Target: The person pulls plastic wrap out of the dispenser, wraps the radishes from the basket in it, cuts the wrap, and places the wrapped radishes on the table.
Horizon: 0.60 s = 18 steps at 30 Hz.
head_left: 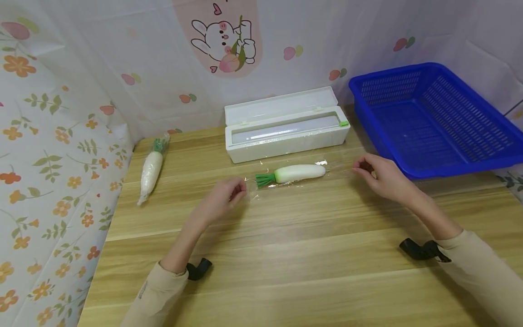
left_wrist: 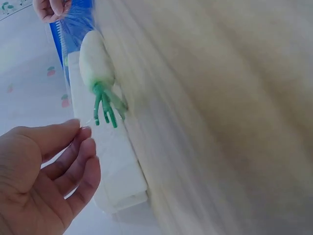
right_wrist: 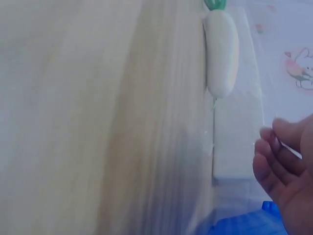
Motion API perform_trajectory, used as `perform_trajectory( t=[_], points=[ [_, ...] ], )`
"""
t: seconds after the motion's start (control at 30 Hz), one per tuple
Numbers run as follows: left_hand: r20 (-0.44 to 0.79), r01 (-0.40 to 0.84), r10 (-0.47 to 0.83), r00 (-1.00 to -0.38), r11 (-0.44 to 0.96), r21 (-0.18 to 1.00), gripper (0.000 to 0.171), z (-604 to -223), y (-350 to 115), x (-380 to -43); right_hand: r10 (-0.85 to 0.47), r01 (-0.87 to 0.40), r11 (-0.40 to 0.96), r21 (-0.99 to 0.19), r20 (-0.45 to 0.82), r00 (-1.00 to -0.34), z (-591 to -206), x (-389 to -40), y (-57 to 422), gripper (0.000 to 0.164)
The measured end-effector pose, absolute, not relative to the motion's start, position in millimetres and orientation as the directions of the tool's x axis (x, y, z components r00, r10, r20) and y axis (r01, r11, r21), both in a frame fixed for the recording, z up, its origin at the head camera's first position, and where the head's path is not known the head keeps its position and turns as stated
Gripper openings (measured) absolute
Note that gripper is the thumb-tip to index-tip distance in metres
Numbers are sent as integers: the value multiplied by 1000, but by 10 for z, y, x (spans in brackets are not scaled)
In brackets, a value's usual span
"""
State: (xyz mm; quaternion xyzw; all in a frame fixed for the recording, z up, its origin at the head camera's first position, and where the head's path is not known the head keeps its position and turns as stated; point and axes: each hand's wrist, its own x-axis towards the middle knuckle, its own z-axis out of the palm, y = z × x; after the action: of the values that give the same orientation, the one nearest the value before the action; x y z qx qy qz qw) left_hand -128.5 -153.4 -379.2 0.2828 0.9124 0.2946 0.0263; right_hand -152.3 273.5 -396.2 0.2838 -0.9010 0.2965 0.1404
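Note:
A white radish point(head_left: 300, 173) with short green stalks point(head_left: 265, 180) lies in clear cling film point(head_left: 337, 169) in the middle of the table. At the stalk end my left hand point(head_left: 226, 196) pinches the film between thumb and fingertips. Past the root tip, my right hand point(head_left: 382, 175) pinches the film's other end. In the left wrist view the left thumb and index finger meet just short of the stalks. The right wrist view has the right thumb and fingertips together, apart from the radish; the thin film is hard to make out there.
Behind the radish stands a white cling film box point(head_left: 288, 141), lid up, with a roll point(head_left: 286, 129) inside. A blue plastic basket point(head_left: 408, 172) is at the back right. Another radish point(head_left: 151, 173), wrapped in film, lies at the table's left. Patterned cloth point(head_left: 155, 59) hangs behind.

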Motion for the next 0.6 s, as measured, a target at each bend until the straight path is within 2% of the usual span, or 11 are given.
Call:
perform_trajectory(
  t=[0.13, 0.3, 0.6],
  points=[
    [157, 488, 487, -859, 686, 540, 5, -3736, -1499, -1373, -362, -548, 691, -471, 432, -826, -3966, -1619, 2686, 11],
    [175, 474, 454, -874, 711, 520, 4, -3728, -1469, -1487, -280, -449, 708, -545, 368, -887, -3994, -1713, 2651, 6],
    [186, 394, 349, -918, 765, 509, 4, -3740, -1430, -1724, -199, -339, 730, -593, 290, -936, -4019, -1960, 2577, 10]
  ],
)
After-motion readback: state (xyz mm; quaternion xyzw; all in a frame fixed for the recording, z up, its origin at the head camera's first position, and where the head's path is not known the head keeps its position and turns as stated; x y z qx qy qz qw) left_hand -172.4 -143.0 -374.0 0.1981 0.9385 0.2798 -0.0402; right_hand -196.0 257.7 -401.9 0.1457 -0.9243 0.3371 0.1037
